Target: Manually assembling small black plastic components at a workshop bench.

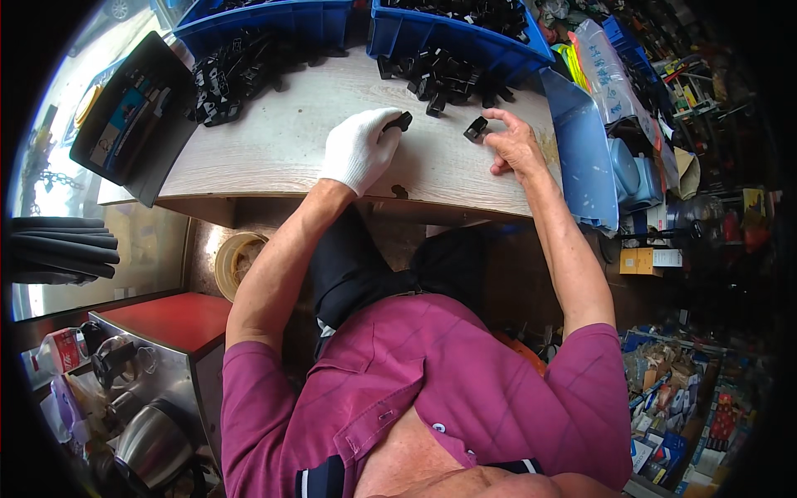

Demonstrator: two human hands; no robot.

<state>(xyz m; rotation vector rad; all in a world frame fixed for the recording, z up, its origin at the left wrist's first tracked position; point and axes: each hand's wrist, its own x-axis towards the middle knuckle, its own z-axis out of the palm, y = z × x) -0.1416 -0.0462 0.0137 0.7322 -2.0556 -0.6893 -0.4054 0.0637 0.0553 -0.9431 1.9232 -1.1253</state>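
My left hand (pixel 360 149), in a white knit glove, is closed on a small black plastic part (pixel 401 122) that sticks out past the thumb and forefinger. Bare, my right hand (pixel 515 143) pinches another small black plastic part (pixel 476 129) between thumb and fingertips, just above the table. The two parts are apart. Beyond my hands, a loose pile of similar black parts (pixel 448 76) lies before the right blue bin. A larger pile of black pieces (pixel 237 75) spreads at the far left.
Two blue plastic bins (pixel 465 36) of black parts stand at the back of the pale wooden table (pixel 274 149). A propped tablet-like screen (pixel 133 116) leans at the left edge. A blue panel (pixel 581 149) borders the right side. Below is a round tub (pixel 226 266).
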